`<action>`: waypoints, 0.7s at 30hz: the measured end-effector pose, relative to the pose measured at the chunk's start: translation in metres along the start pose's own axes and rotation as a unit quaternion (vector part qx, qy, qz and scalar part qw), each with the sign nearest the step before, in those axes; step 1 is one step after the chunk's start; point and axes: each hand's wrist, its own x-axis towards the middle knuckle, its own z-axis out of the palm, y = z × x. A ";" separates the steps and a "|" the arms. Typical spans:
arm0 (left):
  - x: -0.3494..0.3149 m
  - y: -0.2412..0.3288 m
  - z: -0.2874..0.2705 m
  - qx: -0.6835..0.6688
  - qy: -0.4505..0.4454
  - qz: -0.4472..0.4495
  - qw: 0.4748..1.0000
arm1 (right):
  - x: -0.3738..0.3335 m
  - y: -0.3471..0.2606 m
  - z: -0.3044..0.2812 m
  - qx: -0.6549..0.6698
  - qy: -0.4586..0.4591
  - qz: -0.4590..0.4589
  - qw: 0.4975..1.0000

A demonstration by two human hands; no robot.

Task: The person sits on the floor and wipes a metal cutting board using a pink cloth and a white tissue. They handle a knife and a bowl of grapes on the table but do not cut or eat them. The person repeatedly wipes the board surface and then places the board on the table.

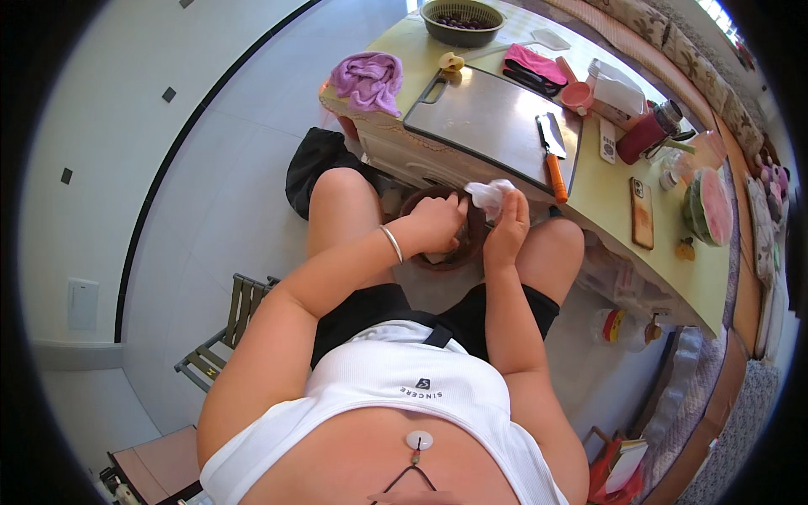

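Note:
Between my knees stands a round brown bin (443, 263). My left hand (436, 224), with a silver bangle at its wrist, is over the bin. Its fingers are bent inward, and whatever they hold is hidden. My right hand (508, 229) is raised beside the bin's right side, its fingers closed on a crumpled white tissue (488, 197). On the table (619, 189) ahead lies a metal cutting board (492, 118). A cleaver (551, 151) with an orange handle rests on the board's right part. A pale cut fruit piece (451, 62) sits at its far left edge.
Along the table lie a purple towel (369, 82), a green colander (463, 23) of dark fruit, a pink cloth (536, 66), a tissue box (619, 91), a dark red flask (646, 135), a phone (641, 213) and a cut watermelon (709, 207). A folding stool (231, 328) stands left.

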 end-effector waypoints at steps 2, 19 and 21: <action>0.010 -0.004 0.001 0.080 -0.127 0.028 0.988 | -0.007 0.020 0.002 -0.111 -0.213 -0.099 0.966; 0.019 -0.043 0.079 -0.179 -0.215 0.083 0.957 | -0.030 0.013 0.034 -0.202 -0.288 -0.010 0.936; 0.021 -0.044 0.079 -0.183 -0.215 0.076 0.956 | -0.033 0.011 0.031 -0.152 -0.263 0.012 0.953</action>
